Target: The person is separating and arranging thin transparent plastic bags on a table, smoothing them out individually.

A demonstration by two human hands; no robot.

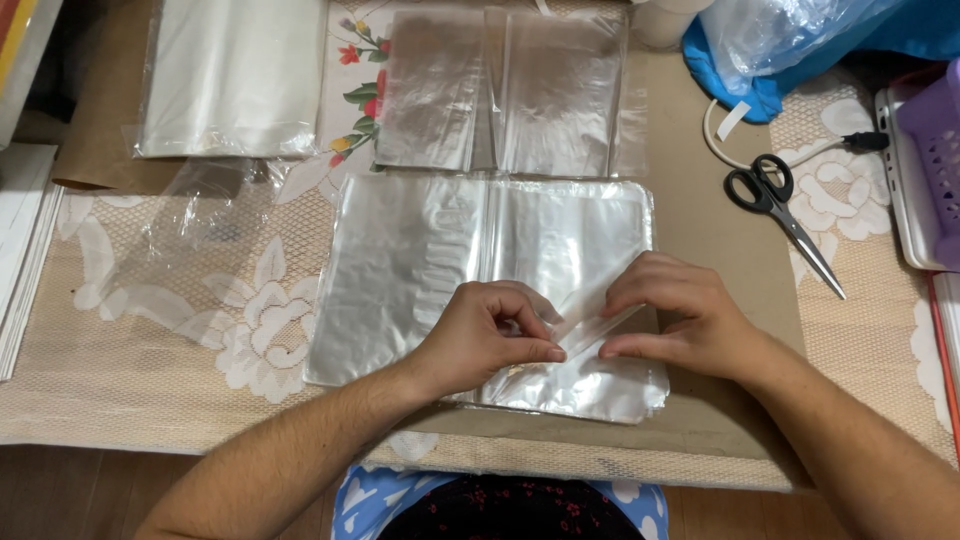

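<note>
Pinched between thumb and forefinger of both your hands is a narrow folded strip of clear film, the flap of the top clear plastic bag (570, 240): your left hand (485, 335) closes on its near end and your right hand (680, 320) clamps the far end, so both grips are shut on that one bag. It lies uppermost on the right-hand stack (580, 390) of bags, which rests on a brown cardboard sheet (740, 300). Judging from the layout, the work looks well underway but not finished: a second stack (395, 280) sits touching the left side of the cardboard, two smaller piles (500, 90) lie beyond it, and a thicker bundle (235, 75) sits far left of it (how many bags remain in each, you cannot tell). Your wrists come in low from the near edge, forearms angled inward, knuckles up, fingers curled over the flap. Black-handled scissors (775, 205) lie just right of the cardboard on the lace tablecloth (250, 330), with a lilac basket (935, 150) further right and a blue plastic bag (800, 50) beyond the cardboard's far right corner.
</note>
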